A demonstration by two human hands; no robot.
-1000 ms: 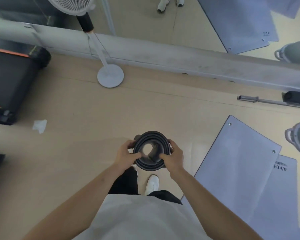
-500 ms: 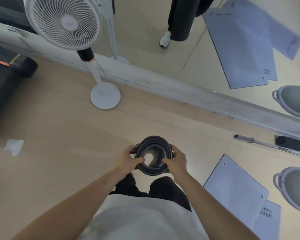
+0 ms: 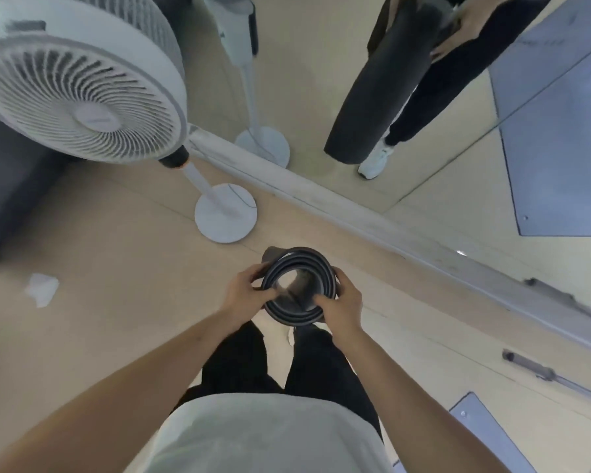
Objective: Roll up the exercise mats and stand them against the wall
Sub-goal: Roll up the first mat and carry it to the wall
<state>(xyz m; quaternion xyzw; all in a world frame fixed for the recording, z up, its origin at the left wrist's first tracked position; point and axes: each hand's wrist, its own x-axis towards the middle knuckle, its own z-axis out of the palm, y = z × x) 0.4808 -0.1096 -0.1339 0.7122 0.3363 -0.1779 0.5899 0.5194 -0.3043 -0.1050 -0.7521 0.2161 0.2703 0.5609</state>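
Note:
A rolled dark grey exercise mat (image 3: 289, 262) is held upright in front of me, and I look down into its open spiral end. My left hand (image 3: 244, 293) grips the roll's left side and my right hand (image 3: 342, 307) grips its right side, thumbs over the rim. A flat grey mat (image 3: 485, 435) lies on the floor at the lower right, mostly cut off. The mirrored wall (image 3: 440, 158) ahead reflects the hanging roll and my legs.
A white pedestal fan (image 3: 82, 87) stands to the left, its round base (image 3: 225, 213) close to the wall's pale baseboard (image 3: 372, 223). A crumpled white tissue (image 3: 42, 289) lies on the wood floor. A metal bar (image 3: 539, 372) lies at the right.
I have stepped closer to the mirror wall and the fan while carrying the roll; the flat mats have slid out of view to the lower right. Both hands keep the same grip.

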